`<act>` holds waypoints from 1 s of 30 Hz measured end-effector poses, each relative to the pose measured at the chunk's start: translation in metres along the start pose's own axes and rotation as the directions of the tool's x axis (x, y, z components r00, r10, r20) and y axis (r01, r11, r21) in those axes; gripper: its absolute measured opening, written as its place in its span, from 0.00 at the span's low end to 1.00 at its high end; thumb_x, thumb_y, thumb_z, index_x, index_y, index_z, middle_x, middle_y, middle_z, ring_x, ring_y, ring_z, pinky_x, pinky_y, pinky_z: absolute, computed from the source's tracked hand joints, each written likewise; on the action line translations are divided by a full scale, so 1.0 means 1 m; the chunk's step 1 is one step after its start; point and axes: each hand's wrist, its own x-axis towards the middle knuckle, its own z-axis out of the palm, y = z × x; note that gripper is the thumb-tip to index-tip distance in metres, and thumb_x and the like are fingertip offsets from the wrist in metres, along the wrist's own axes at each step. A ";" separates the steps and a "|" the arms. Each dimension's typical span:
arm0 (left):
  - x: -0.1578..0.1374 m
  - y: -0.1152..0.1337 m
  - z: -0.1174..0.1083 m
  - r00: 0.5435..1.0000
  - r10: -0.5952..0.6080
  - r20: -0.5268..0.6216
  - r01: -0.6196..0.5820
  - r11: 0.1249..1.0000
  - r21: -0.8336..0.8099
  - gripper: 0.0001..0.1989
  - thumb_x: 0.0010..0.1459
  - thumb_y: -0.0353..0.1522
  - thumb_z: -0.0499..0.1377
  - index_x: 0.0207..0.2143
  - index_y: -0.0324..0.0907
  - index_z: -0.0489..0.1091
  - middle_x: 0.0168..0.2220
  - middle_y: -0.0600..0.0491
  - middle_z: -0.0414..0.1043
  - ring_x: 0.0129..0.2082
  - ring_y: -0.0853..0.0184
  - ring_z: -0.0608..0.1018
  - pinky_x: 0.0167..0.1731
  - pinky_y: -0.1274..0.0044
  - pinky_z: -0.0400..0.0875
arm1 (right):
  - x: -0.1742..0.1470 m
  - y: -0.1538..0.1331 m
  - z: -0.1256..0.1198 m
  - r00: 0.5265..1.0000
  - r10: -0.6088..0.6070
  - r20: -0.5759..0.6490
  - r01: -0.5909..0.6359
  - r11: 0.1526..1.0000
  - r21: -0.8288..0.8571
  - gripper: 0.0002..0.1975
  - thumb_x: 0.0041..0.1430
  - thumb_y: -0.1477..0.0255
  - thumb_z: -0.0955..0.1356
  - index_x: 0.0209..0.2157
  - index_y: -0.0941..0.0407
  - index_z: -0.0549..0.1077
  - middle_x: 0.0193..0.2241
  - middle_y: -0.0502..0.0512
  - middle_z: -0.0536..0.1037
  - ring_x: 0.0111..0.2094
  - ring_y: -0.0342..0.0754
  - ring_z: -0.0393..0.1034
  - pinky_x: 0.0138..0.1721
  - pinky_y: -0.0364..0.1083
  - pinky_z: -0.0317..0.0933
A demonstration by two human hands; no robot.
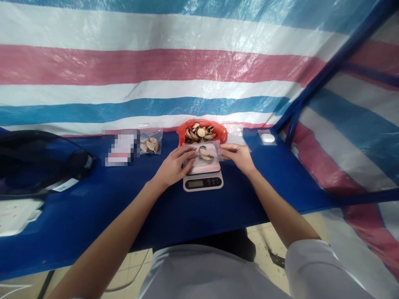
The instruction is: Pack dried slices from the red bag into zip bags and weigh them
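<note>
A small clear zip bag (pixel 206 154) with a few pale, dark-edged dried pieces lies on the white digital kitchen scale (pixel 204 183). My left hand (pixel 176 166) is at the bag's left side, its fingers closed on the edge. At the right edge, my right hand (pixel 239 158) pinches the plastic between thumb and fingers. Just behind the scale sits a red plastic bag (pixel 180 135), open at the top, full of similar dried slices (pixel 202 132). The scale's display is too faint to read.
To the left are another clear bag of dried pieces (pixel 150 144), a blurred-out card (pixel 120 148) and a black bag-like item (pixel 77 160). A white round item in a clear bag (pixel 267 138) lies right. Striped sheeting (pixel 174 66) backs the blue table (pixel 243 203).
</note>
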 end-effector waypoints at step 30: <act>0.069 0.018 -0.014 0.728 -0.642 0.240 0.516 0.283 -0.809 0.20 0.47 0.48 0.70 0.33 0.42 0.76 0.32 0.51 0.79 0.32 0.64 0.81 0.29 0.77 0.75 | 0.022 -0.091 0.015 0.873 -0.358 0.331 0.419 0.897 -0.137 0.11 0.49 0.64 0.77 0.35 0.52 0.84 0.39 0.52 0.85 0.44 0.52 0.79 0.53 0.54 0.70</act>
